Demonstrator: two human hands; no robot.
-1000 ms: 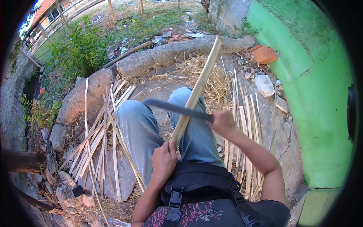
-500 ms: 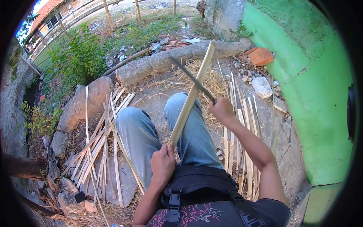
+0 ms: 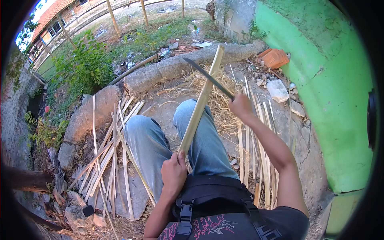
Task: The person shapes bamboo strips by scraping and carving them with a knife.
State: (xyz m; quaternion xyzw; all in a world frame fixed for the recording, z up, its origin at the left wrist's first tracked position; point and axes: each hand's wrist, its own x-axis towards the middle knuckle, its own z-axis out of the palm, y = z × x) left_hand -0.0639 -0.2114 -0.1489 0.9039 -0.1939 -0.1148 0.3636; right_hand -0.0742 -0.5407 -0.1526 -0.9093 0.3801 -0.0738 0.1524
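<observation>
My left hand (image 3: 174,174) is closed round the lower end of a long, pale bamboo strip (image 3: 196,116), near my waist. The strip slants up and away across my right thigh. In my right hand (image 3: 241,107) is a knife (image 3: 210,78) with a long dark blade, gripped by its handle. Its blade crosses the upper part of the strip and points up to the left. Whether the edge touches the strip I cannot tell. My knees in blue jeans (image 3: 146,136) are bent beneath the strip.
Split bamboo strips (image 3: 108,160) lie in a loose pile at left, and more strips (image 3: 262,152) lie at right. Curled shavings (image 3: 222,104) cover the ground ahead. A low stone edging (image 3: 160,68) curves beyond them. A green wall (image 3: 332,100) stands at right, near a white block (image 3: 277,91).
My right hand has moved slightly right and up, with the knife drawn along with it. The bamboo strip and my left hand have barely shifted.
</observation>
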